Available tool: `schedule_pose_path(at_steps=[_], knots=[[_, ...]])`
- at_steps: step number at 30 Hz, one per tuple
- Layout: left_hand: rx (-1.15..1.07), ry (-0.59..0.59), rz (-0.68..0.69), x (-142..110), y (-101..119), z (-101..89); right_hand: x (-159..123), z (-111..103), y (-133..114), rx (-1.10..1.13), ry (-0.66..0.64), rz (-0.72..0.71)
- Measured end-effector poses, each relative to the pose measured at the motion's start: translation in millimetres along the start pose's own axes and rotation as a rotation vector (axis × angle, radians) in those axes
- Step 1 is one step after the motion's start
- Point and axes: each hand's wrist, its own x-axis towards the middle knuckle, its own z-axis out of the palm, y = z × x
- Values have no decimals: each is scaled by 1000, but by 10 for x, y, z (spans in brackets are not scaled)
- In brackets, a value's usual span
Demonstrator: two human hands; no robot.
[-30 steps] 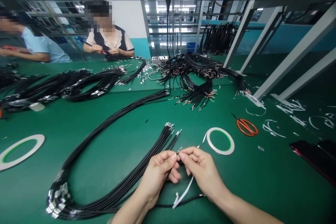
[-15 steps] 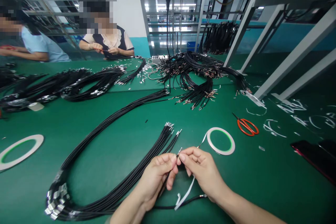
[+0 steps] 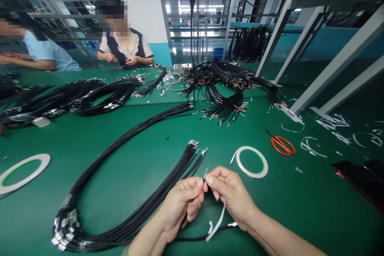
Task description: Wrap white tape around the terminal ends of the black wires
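Observation:
My left hand (image 3: 180,204) pinches a black wire (image 3: 187,216) whose thin metal terminal (image 3: 205,173) sticks up at the fingertips. My right hand (image 3: 231,194) meets it there, its thumb and finger shut on a white adhesive tape strip (image 3: 218,220). One length of strip hangs below the hand, and another rises to the white tape roll (image 3: 251,162) on the green mat (image 3: 300,216). A long bundle of black terminal-ended wires (image 3: 129,220) lies just left of my left hand. Another black wire (image 3: 207,238) passes beneath both hands.
Orange-handled scissors (image 3: 282,145) and white tape scraps (image 3: 330,136) lie to the right. A second tape roll (image 3: 24,172) sits left. Heaps of black wires (image 3: 219,88) fill the far bench, where a co-worker (image 3: 123,44) works. A black phone (image 3: 360,178) lies at the right edge.
My hands have come slightly closer around the terminal, and my left hand has turned a little. The hanging white strip has swung right. The co-worker's hands have shifted slightly.

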Motion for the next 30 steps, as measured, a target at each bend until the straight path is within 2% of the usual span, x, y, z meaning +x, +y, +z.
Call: schedule_pose_path(at_steps=[3, 7, 10, 17, 25, 30], knots=[[63, 10, 52, 2, -3, 14, 23, -4, 24, 72, -12, 40], [269, 153, 245, -5, 13, 41, 73, -99, 42, -125, 128, -38], [431, 255, 313, -2, -7, 36, 94, -191, 53, -243, 189, -125], [633, 383, 503, 20, -125, -45, 38, -202, 67, -304, 139, -152], [849, 400, 651, 12, -125, -49, 62, -235, 68, -330, 58, -160], [972, 419, 734, 11, -147, -62, 45, -162, 10, -328, 48, -127]])
